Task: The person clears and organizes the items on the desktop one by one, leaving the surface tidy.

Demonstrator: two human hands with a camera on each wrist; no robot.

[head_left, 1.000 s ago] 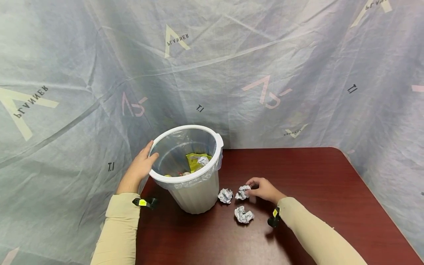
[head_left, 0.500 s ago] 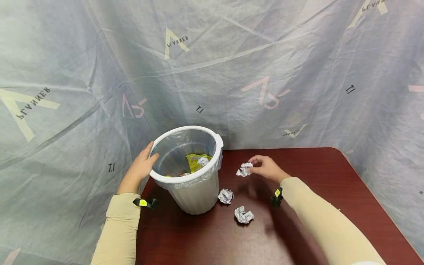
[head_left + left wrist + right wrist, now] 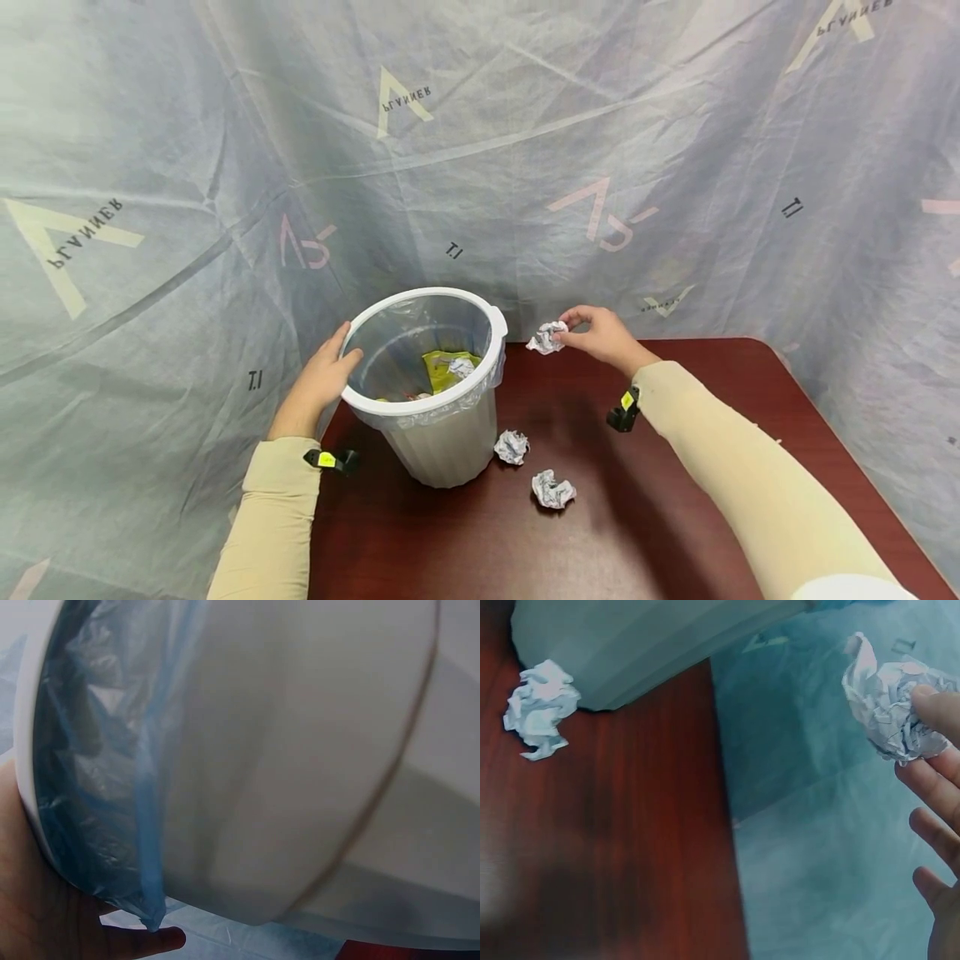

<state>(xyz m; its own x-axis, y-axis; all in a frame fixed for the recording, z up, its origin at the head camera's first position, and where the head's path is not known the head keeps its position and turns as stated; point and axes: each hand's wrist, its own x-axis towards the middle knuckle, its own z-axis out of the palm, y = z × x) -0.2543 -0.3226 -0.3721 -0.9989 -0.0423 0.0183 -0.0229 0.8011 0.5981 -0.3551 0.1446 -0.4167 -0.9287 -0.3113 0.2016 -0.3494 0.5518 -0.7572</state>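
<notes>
A white trash can (image 3: pixel 446 450) with a clear liner stands on the table, seen from above in the head view. My left hand (image 3: pixel 321 377) holds its rim at the left side, thumb over the inner edge. In the left wrist view, the liner's blue edge (image 3: pixel 150 817) hangs near my fingers. My right hand (image 3: pixel 606 335) pinches a crumpled paper ball (image 3: pixel 546 338) between thumb and fingers, raised in the air right of the rim. Two more paper balls lie on the table: one beside the can's base (image 3: pixel 512 447), another nearer the front (image 3: pixel 552 490).
Inside the can are a yellow wrapper (image 3: pixel 438 372), a white paper ball (image 3: pixel 461 367) and other litter partly hidden by the rim. The dark red table (image 3: pixel 720 433) extends to the right. A grey printed sheet (image 3: pixel 480 167) hangs behind and around it.
My right hand has lifted the paper ball off the table, up and away to about the height of the can's rim. The left hand and the can have stayed in place.
</notes>
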